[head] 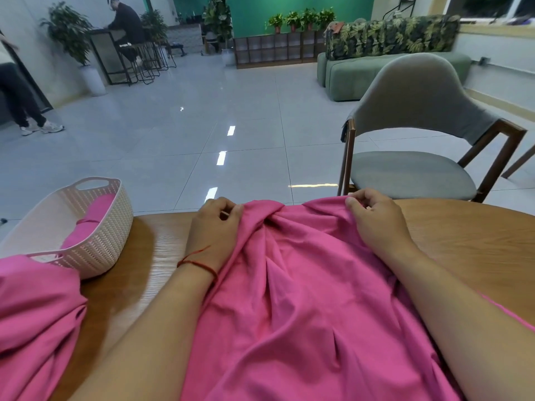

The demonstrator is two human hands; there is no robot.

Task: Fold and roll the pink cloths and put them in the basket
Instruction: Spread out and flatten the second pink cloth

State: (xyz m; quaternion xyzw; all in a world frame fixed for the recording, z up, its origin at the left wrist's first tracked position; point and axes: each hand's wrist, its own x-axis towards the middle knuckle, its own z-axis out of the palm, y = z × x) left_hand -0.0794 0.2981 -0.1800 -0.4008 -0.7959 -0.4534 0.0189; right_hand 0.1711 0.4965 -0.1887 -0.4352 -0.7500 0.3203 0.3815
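A large pink cloth (304, 299) lies wrinkled across the wooden table (463, 241) in front of me. My left hand (215, 224) pinches its far left corner at the table's far edge. My right hand (376, 218) pinches the far right corner. A white woven basket (107, 235) stands at the left on the table, with a rolled pink cloth (92, 218) inside. Another pink cloth (34, 319) lies bunched at the near left, touching the basket's front.
A grey chair (414, 134) with wooden legs stands just beyond the table on the right. Tiled floor stretches behind. Far off are a green sofa (362, 79), potted plants, and two people at the left.
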